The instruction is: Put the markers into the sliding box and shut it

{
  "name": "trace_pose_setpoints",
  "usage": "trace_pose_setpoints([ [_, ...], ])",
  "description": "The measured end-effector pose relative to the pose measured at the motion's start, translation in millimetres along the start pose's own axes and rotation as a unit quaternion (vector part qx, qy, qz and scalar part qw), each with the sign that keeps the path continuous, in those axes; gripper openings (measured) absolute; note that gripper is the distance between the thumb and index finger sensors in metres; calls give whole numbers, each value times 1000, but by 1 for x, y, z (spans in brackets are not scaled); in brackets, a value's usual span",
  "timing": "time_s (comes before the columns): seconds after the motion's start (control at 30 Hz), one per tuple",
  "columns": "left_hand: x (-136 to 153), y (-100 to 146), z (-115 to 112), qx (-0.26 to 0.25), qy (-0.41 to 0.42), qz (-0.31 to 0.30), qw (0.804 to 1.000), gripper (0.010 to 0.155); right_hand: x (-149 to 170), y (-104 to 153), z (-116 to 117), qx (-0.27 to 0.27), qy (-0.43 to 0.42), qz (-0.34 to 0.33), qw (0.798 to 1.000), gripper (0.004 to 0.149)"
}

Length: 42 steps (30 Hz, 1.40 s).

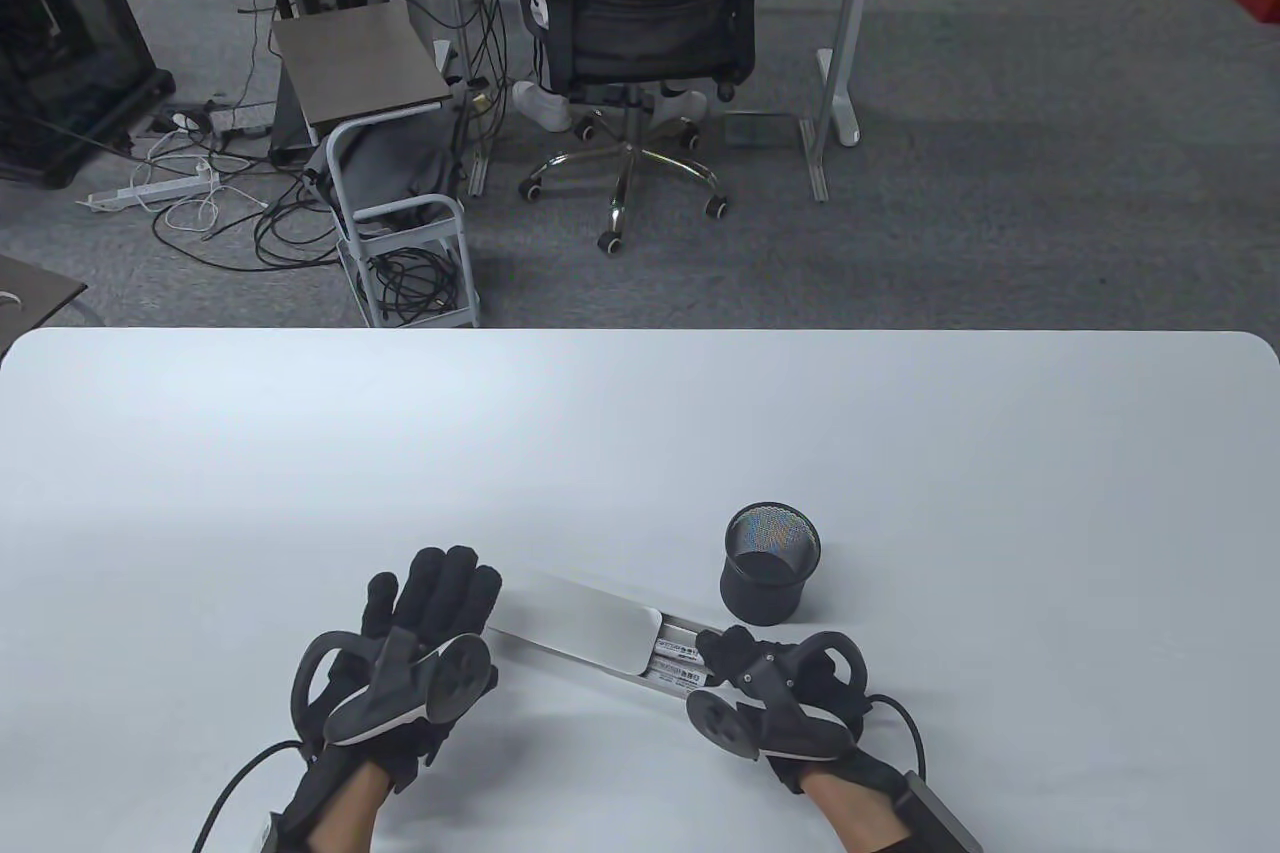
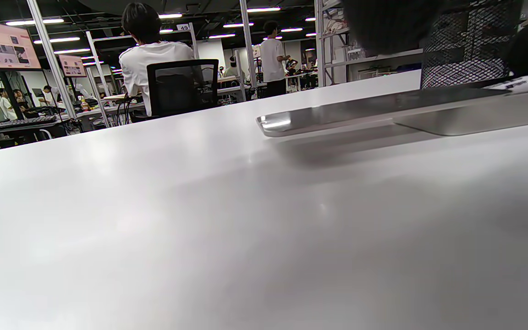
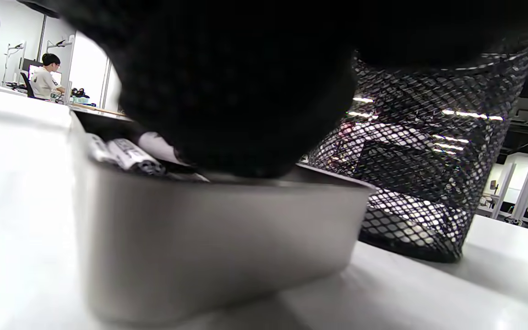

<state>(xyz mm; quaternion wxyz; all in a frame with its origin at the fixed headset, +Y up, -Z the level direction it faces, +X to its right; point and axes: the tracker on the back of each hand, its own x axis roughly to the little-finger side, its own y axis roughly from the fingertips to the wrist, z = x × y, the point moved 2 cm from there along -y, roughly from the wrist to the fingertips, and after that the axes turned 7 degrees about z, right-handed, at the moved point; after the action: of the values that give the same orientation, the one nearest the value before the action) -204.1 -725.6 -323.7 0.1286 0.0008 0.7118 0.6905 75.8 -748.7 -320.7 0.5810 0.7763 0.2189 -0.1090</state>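
Note:
The silver sliding box lies at an angle near the table's front edge, its lid (image 1: pixel 575 631) covering the left part. White markers (image 1: pixel 678 661) show in the uncovered right part. My left hand (image 1: pixel 440 585) lies flat with straight fingers at the lid's left end. My right hand (image 1: pixel 735 653) curls its fingers over the box's right end. In the right wrist view a gloved finger (image 3: pixel 245 114) sits on the rim of the box tray (image 3: pixel 209 238), with markers (image 3: pixel 122 156) inside. The left wrist view shows the lid (image 2: pixel 360 110) low above the table and a marker (image 2: pixel 514 84) behind it.
A black mesh pen cup (image 1: pixel 768 561) stands just behind the box's right end, close to my right hand. The white table (image 1: pixel 640 453) stretches wide to the back and both sides. Office chairs and desks stand beyond the far edge.

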Motion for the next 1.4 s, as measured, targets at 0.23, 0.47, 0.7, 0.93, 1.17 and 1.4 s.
trace_pose_setpoints([
  [0.23,0,0,0,-1,0,1,1000,90,3,1,-7,22,-9,9,1000,38],
  [0.47,1,0,0,-3,1,2,1000,90,5,2,-8,34,-39,18,998,50],
  [0.7,1,0,0,-2,0,2,1000,90,4,2,0,-14,-43,19,999,63],
  [0.93,1,0,0,-2,0,1,1000,90,2,0,13,-75,-48,16,996,67],
  [1.17,1,0,0,-2,0,1,1000,90,-1,-1,21,-106,-43,15,993,63],
  [1.4,1,0,-1,0,2,1,1000,90,-2,-3,26,-136,-45,10,990,58],
])
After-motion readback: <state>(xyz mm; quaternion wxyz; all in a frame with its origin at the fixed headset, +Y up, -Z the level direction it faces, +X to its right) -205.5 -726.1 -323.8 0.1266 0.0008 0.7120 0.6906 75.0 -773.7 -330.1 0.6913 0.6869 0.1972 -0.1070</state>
